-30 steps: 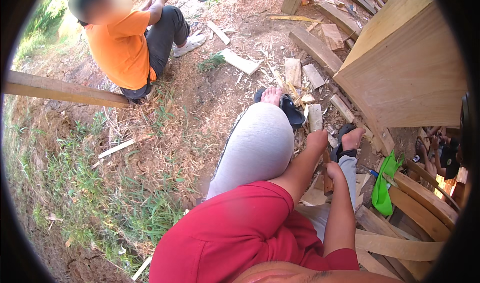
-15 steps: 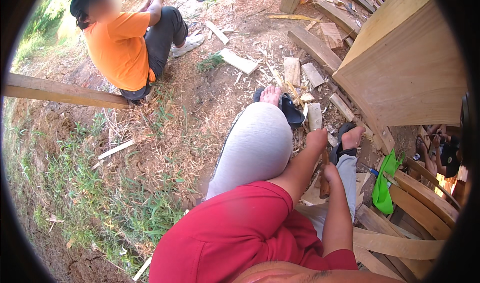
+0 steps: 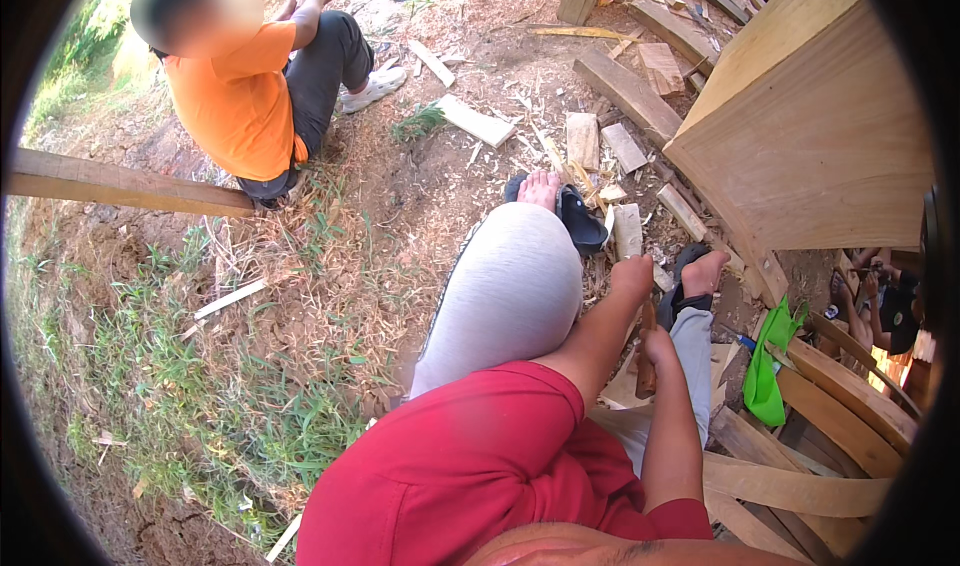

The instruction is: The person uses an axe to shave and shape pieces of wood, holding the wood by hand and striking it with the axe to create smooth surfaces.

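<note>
Between my legs, both of my hands are closed, one close above the other. My right hand [image 3: 659, 346] grips a slim brown wooden piece [image 3: 646, 377], shaped like a handle, whose lower end sticks out below the fist. Its upper part runs up towards my left hand [image 3: 631, 278]. That hand is a fist at the upper end of the brown piece; what its fingers hold is hidden. Just beyond the left fist lies a pale wood block [image 3: 628, 230], and I cannot tell whether the hand touches it.
A large wooden panel structure [image 3: 800, 146] rises at the right. Offcuts [image 3: 583, 142] and shavings litter the ground ahead. Curved planks [image 3: 800, 486] and a bright green cloth [image 3: 768, 366] lie at my right. A person in orange [image 3: 235, 101] sits far left, near a wooden beam [image 3: 130, 184].
My hands have hardly moved and keep their grip. The seated person's head has shifted slightly to the right and down.
</note>
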### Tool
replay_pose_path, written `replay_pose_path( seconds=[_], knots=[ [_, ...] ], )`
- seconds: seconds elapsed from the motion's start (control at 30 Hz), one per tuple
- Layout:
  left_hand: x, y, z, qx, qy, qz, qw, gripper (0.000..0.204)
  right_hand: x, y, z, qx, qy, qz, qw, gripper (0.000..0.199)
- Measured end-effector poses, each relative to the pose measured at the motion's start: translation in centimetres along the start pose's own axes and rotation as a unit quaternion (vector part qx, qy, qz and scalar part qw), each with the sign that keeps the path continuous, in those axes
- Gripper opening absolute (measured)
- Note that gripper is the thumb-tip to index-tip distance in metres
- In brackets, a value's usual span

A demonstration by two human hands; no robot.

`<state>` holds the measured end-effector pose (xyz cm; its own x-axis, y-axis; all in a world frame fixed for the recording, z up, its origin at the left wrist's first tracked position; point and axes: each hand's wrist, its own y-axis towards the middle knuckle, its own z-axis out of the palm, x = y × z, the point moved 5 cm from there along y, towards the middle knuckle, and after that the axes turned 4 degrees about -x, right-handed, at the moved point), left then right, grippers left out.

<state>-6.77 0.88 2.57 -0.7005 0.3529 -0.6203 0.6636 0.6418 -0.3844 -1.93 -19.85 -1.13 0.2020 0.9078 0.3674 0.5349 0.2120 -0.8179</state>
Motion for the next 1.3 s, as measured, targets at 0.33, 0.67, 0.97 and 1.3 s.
replay_pose_path(
  seconds=[0.33,0.67,0.97,1.3],
  knots=[
    [0.4,0.2,0.5,-0.019,0.005,0.001,1.0,0.02,0.3,-1.6,1.2,-0.013,-0.003,0.024,1.0,0.038],
    [0.4,0.1,-0.1,-0.012,0.002,-0.008,1.0,0.019,1.2,-2.3,0.9,-0.007,-0.02,0.018,1.0,0.034],
    [0.5,0.1,-0.3,-0.015,0.017,-0.002,1.0,0.019,1.2,-1.9,0.9,-0.012,-0.031,0.006,0.999,0.035],
    [0.6,0.0,0.0,-0.042,0.002,0.014,0.999,0.018,0.5,-1.2,1.1,0.0,-0.005,0.021,1.0,0.037]
  ],
)
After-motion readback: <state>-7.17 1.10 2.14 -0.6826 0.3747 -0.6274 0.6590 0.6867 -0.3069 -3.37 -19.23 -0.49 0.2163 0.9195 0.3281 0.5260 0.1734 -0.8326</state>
